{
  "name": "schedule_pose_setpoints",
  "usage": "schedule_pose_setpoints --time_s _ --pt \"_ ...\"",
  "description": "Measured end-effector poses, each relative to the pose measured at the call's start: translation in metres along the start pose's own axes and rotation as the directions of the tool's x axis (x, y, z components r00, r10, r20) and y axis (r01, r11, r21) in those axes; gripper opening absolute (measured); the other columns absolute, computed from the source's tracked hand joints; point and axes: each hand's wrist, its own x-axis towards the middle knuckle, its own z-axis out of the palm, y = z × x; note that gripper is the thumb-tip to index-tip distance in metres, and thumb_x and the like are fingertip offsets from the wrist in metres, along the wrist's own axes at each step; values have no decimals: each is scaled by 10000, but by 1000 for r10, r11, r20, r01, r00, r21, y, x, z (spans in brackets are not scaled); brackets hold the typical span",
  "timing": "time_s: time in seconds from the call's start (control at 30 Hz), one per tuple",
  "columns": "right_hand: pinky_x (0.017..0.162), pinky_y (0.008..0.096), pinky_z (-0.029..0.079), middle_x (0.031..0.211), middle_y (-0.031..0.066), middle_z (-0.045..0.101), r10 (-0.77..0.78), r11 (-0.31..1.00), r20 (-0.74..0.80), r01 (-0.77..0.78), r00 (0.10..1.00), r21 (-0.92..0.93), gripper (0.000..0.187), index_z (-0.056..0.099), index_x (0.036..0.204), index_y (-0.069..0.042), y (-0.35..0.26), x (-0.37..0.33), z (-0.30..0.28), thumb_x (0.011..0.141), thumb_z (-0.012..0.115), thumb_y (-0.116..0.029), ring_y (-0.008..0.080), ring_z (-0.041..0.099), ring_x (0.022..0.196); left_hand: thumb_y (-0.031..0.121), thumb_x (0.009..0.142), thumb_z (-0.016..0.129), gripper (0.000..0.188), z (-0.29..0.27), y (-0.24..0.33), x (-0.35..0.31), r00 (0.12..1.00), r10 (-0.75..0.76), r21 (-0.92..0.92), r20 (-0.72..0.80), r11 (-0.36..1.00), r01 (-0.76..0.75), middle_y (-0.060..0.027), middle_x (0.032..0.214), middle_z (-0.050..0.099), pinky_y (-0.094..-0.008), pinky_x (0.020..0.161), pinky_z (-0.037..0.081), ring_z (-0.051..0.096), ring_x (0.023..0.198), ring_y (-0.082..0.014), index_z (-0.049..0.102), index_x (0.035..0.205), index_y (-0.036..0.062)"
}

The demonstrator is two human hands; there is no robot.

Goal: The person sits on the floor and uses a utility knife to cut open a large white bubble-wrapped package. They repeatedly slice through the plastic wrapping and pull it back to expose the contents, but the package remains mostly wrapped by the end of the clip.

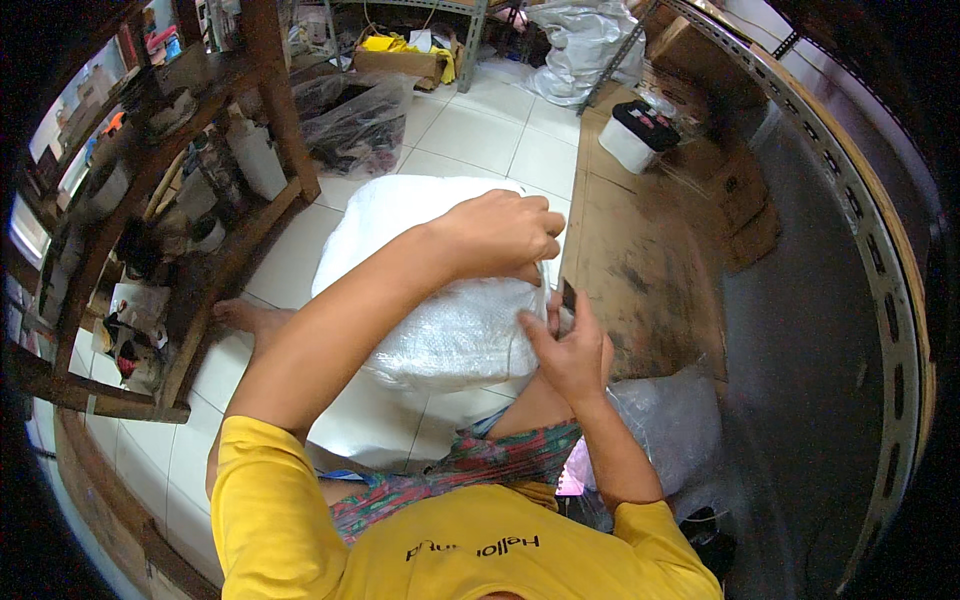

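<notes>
A large bulky bundle (pixel 440 335) in white woven plastic, with a shiny see-through layer over its near side, rests on the tiles between my legs. My left hand (pixel 500 235) reaches across its top and is closed at the right edge. From under its fingers a thin white strip (pixel 543 278) runs down toward my other hand. My right hand (pixel 570 355) is at the same edge, thumb and fingers pinched together. A small dark flat piece (pixel 568 293) sticks up from its fingers; its kind is unclear. My left palm and what lies under it are hidden.
A wooden shelf (pixel 285 110) with cluttered goods stands at left. Flattened brown cardboard (pixel 650 270) covers the floor at right, with a white tub with a black top (pixel 640 135) on it. Clear plastic wrap (pixel 670 420) lies by my right arm. White sacks (pixel 580 50) stand behind.
</notes>
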Motion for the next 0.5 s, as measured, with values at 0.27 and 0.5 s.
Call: schedule_pose_setpoints --time_s 0.27,0.5 --pt "761 316 519 944 90 645 -125 988 -30 127 992 83 535 565 1292 39 18 6 -3 815 770 -92 173 623 862 332 770 803 702 37 -51 -59 867 -418 -255 -271 900 354 -212 1317 596 -431 1076 440 539 1257 -375 557 1344 12" --pt "766 342 521 985 146 653 -380 887 182 413 907 -207 629 516 1330 17 -30 48 -1 802 810 -159 233 646 885 247 824 723 297 39 -52 -71 926 -245 -57 -287 969 239 -163 1084 666 -439 913 517 620 1067 -338 640 969 2"
